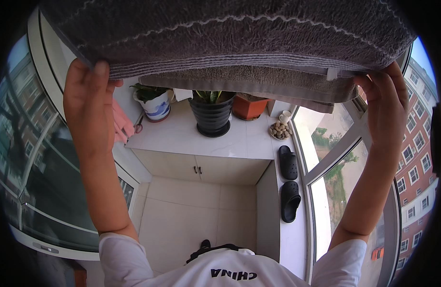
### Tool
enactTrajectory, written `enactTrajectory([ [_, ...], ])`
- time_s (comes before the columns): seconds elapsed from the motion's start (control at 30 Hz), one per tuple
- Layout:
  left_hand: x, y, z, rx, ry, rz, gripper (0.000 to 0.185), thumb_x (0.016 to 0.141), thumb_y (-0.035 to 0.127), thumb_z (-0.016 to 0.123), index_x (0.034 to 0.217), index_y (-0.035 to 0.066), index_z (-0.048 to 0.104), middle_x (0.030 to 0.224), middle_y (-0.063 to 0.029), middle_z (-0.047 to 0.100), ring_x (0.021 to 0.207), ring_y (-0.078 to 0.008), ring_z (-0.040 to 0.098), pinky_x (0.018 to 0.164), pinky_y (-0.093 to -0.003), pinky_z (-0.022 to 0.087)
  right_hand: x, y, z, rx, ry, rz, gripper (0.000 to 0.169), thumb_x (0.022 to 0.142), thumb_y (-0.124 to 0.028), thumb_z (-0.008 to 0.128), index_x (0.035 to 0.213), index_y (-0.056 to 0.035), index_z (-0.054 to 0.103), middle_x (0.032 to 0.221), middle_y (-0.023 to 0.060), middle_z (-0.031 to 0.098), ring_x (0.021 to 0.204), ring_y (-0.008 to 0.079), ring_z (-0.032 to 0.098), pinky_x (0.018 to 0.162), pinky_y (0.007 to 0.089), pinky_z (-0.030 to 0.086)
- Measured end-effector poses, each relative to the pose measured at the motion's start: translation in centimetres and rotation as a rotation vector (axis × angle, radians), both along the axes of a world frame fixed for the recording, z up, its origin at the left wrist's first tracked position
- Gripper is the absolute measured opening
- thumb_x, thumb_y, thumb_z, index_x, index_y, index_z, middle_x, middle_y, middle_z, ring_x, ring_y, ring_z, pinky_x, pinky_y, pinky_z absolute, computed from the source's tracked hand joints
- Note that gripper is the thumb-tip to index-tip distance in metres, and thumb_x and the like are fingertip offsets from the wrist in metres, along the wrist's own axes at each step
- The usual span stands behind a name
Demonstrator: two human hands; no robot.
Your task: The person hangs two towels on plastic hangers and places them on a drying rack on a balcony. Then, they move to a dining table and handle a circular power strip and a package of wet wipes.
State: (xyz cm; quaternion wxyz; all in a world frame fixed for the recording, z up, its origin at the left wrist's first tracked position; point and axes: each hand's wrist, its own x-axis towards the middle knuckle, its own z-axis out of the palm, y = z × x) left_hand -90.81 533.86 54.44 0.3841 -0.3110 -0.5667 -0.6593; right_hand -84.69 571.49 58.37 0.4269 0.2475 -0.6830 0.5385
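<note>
A dark grey terry towel (227, 41) with pale wavy lines and a striped border spans the top of the view. Its lower left corner is pinched by my left hand (89, 104), thumb on the near face. On the opposite side my right hand (385, 97) grips the lower right corner, with the fingertips curled at the hem. Behind the near layer hangs a lighter grey-brown terry layer (249, 79); whether it belongs to the same towel I cannot tell. A small white tag (332, 74) sticks out near the right end of the border. The towel's upper part is out of view.
Beyond the towel, a white counter (170, 140) bears a blue-and-white pot (156, 107), a black ribbed pot (211, 116), an orange pot (249, 107) and a dish of pebbles (281, 130). Black clogs (290, 201) lie on the right sill beside windows. Pink cloth (121, 122) hangs at left.
</note>
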Motion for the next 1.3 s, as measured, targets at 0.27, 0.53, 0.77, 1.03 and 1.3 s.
enactTrajectory([
  [0.27,-1.2,-1.0,0.2,0.022,0.013,-0.032,0.027,0.084,0.02,0.061,0.101,0.001,0.05,0.084,-0.0041,0.059,0.076,-0.0083,0.053,0.069,-0.0236,0.042,1.3,-1.4,-1.0,0.025,0.071,0.107,0.025,0.088,-0.007,0.042,0.106,0.0047,0.053,0.097,0.015,0.06,0.092,0.0249,0.061,0.081,0.0338,0.051],
  [0.53,-0.2,-0.8,-0.3,-0.031,0.033,0.026,0.024,0.082,0.017,0.064,0.096,0.001,0.052,0.08,-0.0028,0.06,0.069,-0.0069,0.051,0.065,-0.0205,0.042,5.1,-4.9,-2.4,0.05,0.17,0.038,0.023,0.088,-0.01,0.045,0.105,0.004,0.054,0.097,0.014,0.061,0.091,0.0227,0.06,0.08,0.0317,0.05],
  [0.77,1.0,0.1,-0.4,-0.092,0.006,-0.074,0.023,0.083,0.016,0.063,0.094,0.0,0.052,0.081,-0.0033,0.06,0.07,-0.0067,0.053,0.067,-0.0187,0.041,11.1,-6.9,-4.4,0.068,0.223,-0.126,0.022,0.087,-0.01,0.049,0.103,0.0037,0.055,0.096,0.0135,0.062,0.087,0.0205,0.061,0.078,0.0291,0.05],
  [1.03,2.6,-0.3,-0.9,-0.115,0.03,-0.103,0.022,0.084,0.016,0.061,0.095,0.0,0.051,0.079,-0.0014,0.059,0.071,-0.006,0.051,0.066,-0.019,0.04,16.5,-9.0,-5.3,0.094,0.244,-0.233,0.021,0.087,-0.01,0.052,0.102,0.0034,0.057,0.096,0.0128,0.063,0.083,0.0181,0.062,0.076,0.0262,0.05],
  [1.3,5.4,-3.3,-0.9,0.026,-0.099,-0.339,0.029,0.089,0.021,0.051,0.106,-0.003,0.048,0.098,-0.007,0.054,0.085,-0.0105,0.048,0.078,-0.0238,0.037,18.7,-8.1,-4.3,0.088,0.204,-0.126,0.018,0.086,-0.008,0.055,0.099,0.004,0.058,0.092,0.0104,0.064,0.082,0.0136,0.062,0.073,0.0242,0.049],
])
